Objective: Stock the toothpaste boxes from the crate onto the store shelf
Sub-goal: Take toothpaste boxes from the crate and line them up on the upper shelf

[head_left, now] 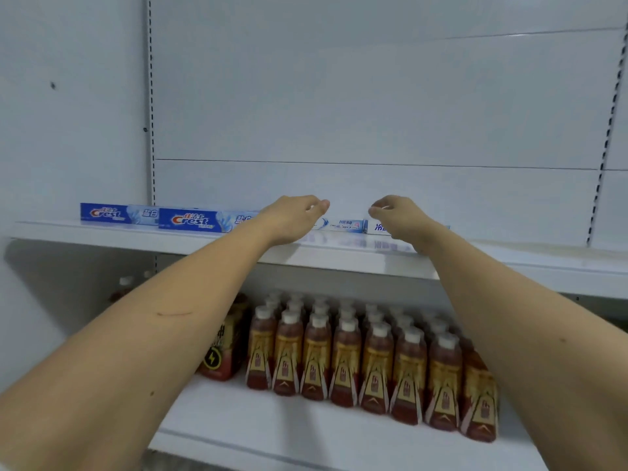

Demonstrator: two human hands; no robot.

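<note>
Head view: both hands, left hand (294, 217) and right hand (401, 215), hover with loosely curled, empty fingers over flat cardboard toothpaste boxes (190, 220) on the glossy white shelf (509, 263).

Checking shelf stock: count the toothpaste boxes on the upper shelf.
4 in a row: far-left blue box, second blue box, white box between the hands, another behind the right hand. More may be hidden.

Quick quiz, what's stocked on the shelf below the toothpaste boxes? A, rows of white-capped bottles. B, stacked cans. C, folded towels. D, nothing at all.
A: rows of white-capped bottles with red and gold labels stand on the lower shelf, beneath the toothpaste boxes.
</note>
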